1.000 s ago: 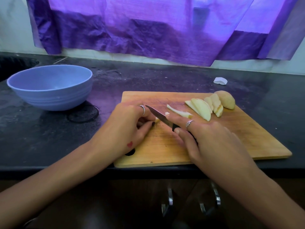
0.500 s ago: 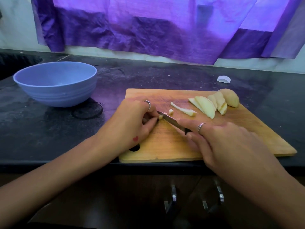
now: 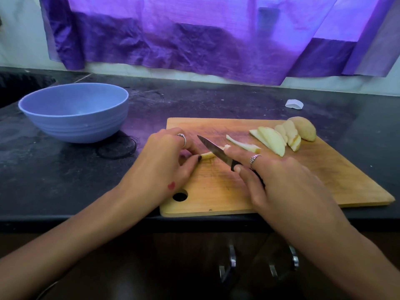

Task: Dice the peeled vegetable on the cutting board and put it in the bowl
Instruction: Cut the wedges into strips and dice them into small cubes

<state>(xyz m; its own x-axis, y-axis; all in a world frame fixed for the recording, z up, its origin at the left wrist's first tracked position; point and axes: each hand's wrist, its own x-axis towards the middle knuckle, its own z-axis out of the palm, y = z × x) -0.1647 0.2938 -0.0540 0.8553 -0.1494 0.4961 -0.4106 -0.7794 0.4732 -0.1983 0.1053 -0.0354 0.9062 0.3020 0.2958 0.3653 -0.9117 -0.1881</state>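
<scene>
From my seat I see the cutting board lying on the counter at its near edge, with the bowl well to its left and farther back. On the board's far right corner sit the slices — a single strip just left of them. My left hand rests on the board's left part, holding a small piece; the knife, in my right hand, lies across that piece. A small scrap sits on the counter behind the board.
</scene>
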